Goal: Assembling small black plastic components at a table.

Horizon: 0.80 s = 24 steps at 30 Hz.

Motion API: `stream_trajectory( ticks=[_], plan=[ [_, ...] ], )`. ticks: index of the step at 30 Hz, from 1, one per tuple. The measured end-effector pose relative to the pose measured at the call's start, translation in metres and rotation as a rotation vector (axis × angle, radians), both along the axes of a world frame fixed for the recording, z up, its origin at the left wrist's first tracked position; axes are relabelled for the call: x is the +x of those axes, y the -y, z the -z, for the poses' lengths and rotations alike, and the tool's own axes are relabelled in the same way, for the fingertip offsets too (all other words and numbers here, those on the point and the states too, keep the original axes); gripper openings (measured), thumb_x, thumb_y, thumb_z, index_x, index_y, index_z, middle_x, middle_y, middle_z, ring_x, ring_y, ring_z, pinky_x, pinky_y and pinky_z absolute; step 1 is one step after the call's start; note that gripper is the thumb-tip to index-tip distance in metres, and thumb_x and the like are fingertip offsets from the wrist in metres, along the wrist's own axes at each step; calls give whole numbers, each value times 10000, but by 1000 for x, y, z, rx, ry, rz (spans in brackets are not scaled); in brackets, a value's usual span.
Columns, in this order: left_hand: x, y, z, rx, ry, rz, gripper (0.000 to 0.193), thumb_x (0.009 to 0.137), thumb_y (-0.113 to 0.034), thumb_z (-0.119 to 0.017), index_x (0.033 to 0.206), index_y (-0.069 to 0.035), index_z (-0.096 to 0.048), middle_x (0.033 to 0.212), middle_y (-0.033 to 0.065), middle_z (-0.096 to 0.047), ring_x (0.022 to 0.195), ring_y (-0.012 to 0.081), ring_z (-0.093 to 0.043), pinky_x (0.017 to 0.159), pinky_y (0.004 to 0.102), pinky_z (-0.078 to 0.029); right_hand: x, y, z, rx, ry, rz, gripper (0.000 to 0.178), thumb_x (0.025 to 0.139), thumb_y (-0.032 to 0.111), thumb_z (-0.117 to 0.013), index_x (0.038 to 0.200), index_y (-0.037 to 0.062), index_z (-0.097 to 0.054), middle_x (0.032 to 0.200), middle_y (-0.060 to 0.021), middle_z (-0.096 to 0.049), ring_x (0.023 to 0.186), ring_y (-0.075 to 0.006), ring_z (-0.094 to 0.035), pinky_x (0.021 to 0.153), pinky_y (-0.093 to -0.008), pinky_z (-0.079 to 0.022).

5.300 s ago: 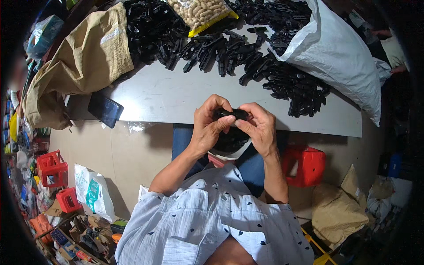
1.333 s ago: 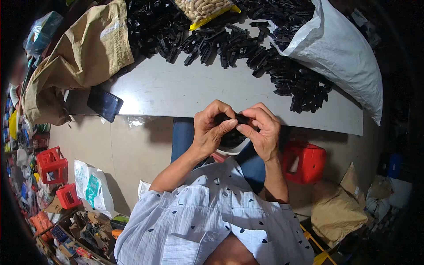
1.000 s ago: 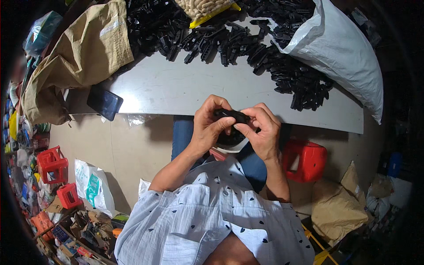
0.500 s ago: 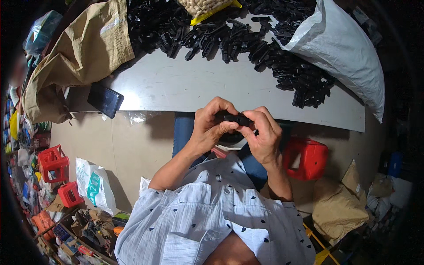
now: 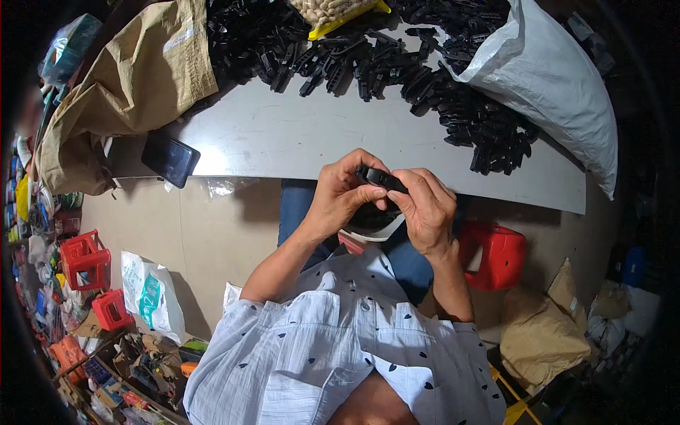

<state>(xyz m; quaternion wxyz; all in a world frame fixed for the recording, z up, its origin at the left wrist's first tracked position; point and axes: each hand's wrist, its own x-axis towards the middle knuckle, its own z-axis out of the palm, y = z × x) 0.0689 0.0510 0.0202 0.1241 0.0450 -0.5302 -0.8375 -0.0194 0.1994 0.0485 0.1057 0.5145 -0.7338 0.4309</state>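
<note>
Between both hands, just off the table's near edge, is a small elongated black plastic part (image 5: 379,178). My left hand (image 5: 338,190) grips its left end, fingers above and thumb below. My right hand (image 5: 427,209) pinches its right end with thumb and forefinger. Below the hands a pale-rimmed container (image 5: 386,232) sits between my knees, mostly hidden, with something dark inside. Many similar black parts (image 5: 489,131) lie heaped along the far side of the table.
The light grey table (image 5: 283,142) holds a phone (image 5: 170,160) at left, a brown sack (image 5: 134,78), a white woven sack (image 5: 549,85) at right and a bag of peanuts (image 5: 333,10) at the back. Red stools (image 5: 494,255) stand on the floor, beside a white plastic bag (image 5: 150,294).
The black part has turned in my fingers, so more of its upper face shows. My left hand has shifted slightly up, and the right fingers now sit closer along the part.
</note>
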Motion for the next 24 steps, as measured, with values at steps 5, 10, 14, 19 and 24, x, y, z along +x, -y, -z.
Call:
stream_trajectory(
  ticks=[5,10,14,19,24],
  plan=[
    [0,4,-9,-359,37,-42,239,834,-71,-715,990,44,-575,837,68,-648,704,116,-660,644,217,-536,0,-3,-9,148,-219,43,267,768,79,-719,976,-22,-584,795,-106,-556,683,-251,-598,538,-342,-481],
    [-4,2,-10,-467,-25,-53,220,824,-73,-721,955,41,-586,790,56,-646,703,114,-660,624,211,-524,2,-11,-7,111,-157,60,266,771,77,-719,977,-21,-581,785,-107,-545,661,-247,-596,524,-349,-470],
    [-3,9,1,-699,-61,-88,202,821,-58,-718,937,42,-586,783,66,-642,671,125,-650,615,228,-522,-1,-17,-4,52,36,53,236,777,14,-695,975,-47,-580,775,-138,-576,644,-287,-612,539,-354,-477],
    [-2,6,10,-117,43,-105,138,825,20,-686,878,32,-559,779,119,-646,620,167,-642,582,245,-527,-10,-20,-29,117,125,68,180,827,6,-652,978,-44,-567,799,-163,-570,680,-331,-603,577,-380,-472],
    [-17,8,0,98,42,-89,120,836,50,-649,896,31,-546,793,117,-645,658,163,-651,639,267,-557,-8,-4,-8,66,128,49,230,830,20,-663,1029,-22,-556,821,-144,-553,725,-305,-612,593,-365,-481]
  ],
)
